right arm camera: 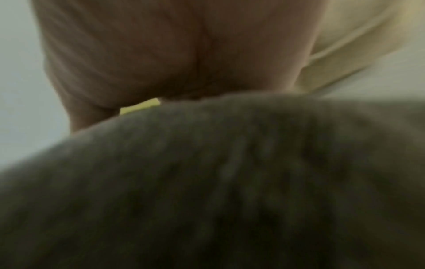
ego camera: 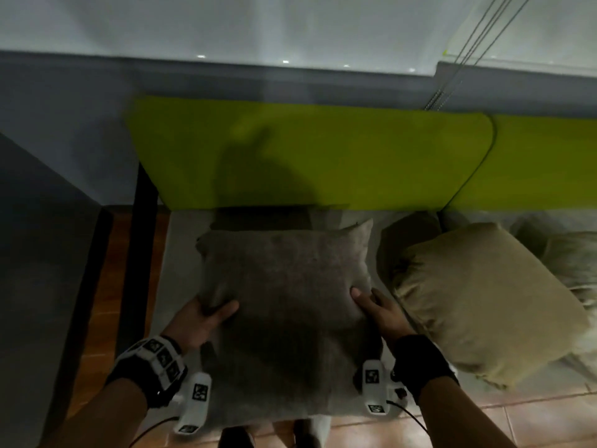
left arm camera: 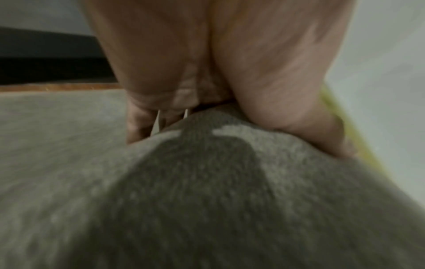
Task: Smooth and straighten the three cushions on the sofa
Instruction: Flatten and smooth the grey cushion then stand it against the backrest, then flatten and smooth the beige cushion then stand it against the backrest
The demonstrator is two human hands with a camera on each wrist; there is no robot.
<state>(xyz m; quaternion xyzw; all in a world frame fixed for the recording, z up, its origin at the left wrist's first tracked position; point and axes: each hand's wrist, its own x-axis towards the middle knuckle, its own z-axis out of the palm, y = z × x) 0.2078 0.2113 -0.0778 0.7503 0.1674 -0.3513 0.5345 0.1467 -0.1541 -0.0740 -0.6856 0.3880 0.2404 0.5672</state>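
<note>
A grey-brown cushion (ego camera: 287, 312) is held in front of the sofa seat (ego camera: 181, 253). My left hand (ego camera: 206, 313) grips its left edge, thumb on top and fingers hidden underneath. My right hand (ego camera: 374, 307) grips its right edge the same way. In the left wrist view the thumb presses into the grey cushion (left arm camera: 207, 200), and the fingers curl under it. In the right wrist view the grey cushion (right arm camera: 230, 182) fills the lower half under my palm. A tan cushion (ego camera: 484, 302) lies tilted on the seat to the right. A third, pale grey cushion (ego camera: 575, 263) shows at the far right edge.
The sofa has a lime-green backrest (ego camera: 323, 156) against a grey and white wall. A dark side table (ego camera: 42, 237) stands to the left, beyond a black sofa frame (ego camera: 142, 240). Tiled floor (ego camera: 484, 425) lies below, with blind cords (ego camera: 468, 50) hanging at upper right.
</note>
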